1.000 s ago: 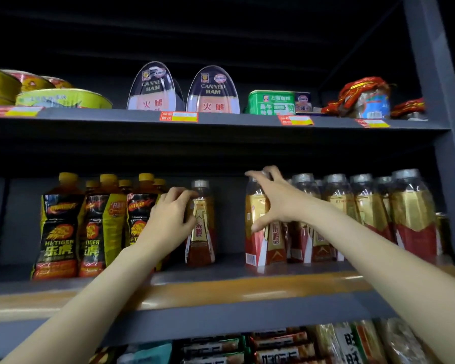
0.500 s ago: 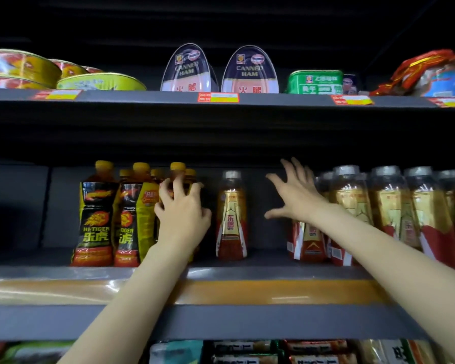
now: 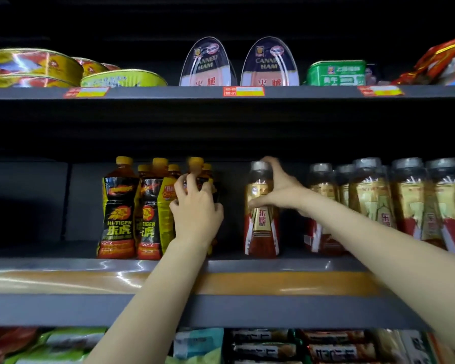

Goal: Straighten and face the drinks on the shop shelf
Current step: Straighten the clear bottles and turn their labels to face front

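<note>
Gripping a yellow-capped Hi-Tiger bottle (image 3: 199, 177) at centre frame, my left hand (image 3: 195, 214) has its fingers curled round the bottle's shoulder. Two more Hi-Tiger bottles (image 3: 118, 208) stand just left of it on the middle shelf (image 3: 63, 282). My right hand (image 3: 281, 190) holds the lone silver-capped red-and-gold bottle (image 3: 260, 227), thumb on the label front, fingers wrapped behind the neck. That bottle stands upright, apart from the matching row (image 3: 405, 203) at right. Canned ham tins (image 3: 237, 64) sit on the upper shelf.
</note>
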